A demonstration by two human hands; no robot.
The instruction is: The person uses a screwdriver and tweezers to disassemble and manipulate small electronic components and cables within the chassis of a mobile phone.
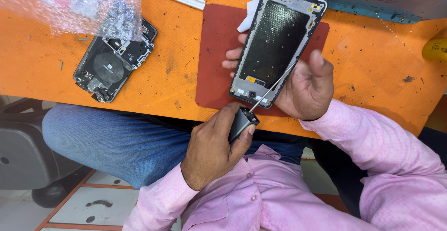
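Both hands are busy: the left hand [214,142] grips a screwdriver [251,114], its tip against the phone frame [274,45] clasped upright in the right hand [305,89] above the counter [177,73].

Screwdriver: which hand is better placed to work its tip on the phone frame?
Left. The left hand grips the screwdriver by its handle, with the tip at the phone frame edge. The right hand is occupied holding that frame.

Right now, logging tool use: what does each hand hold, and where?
Left hand grips a screwdriver by its handle; right hand cradles the phone frame from behind, near its lower end.
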